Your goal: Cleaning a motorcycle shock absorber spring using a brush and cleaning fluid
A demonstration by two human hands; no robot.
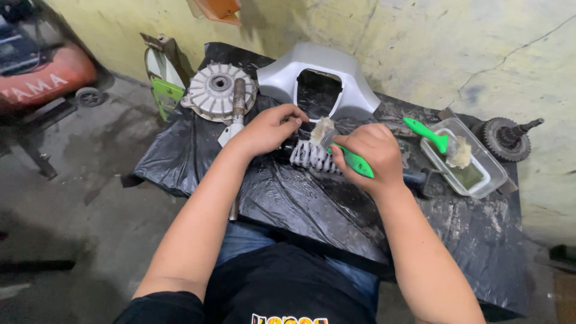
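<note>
Lying across the black-covered table (288,204), the coiled spring part (309,155) runs its long axis left to right between the two hands. The left hand (270,129) is closed over the part's dark left end, pinning it down. The right hand (372,153) is wrapped around the green handle of a brush (342,150), whose pale bristles point up and left, touching the top of the coils. The brush crosses the part at an angle. The right hand sits just beside the part's right end. A second green brush (435,139) rests in a clear tray (486,180) further right, well apart from both hands.
</note>
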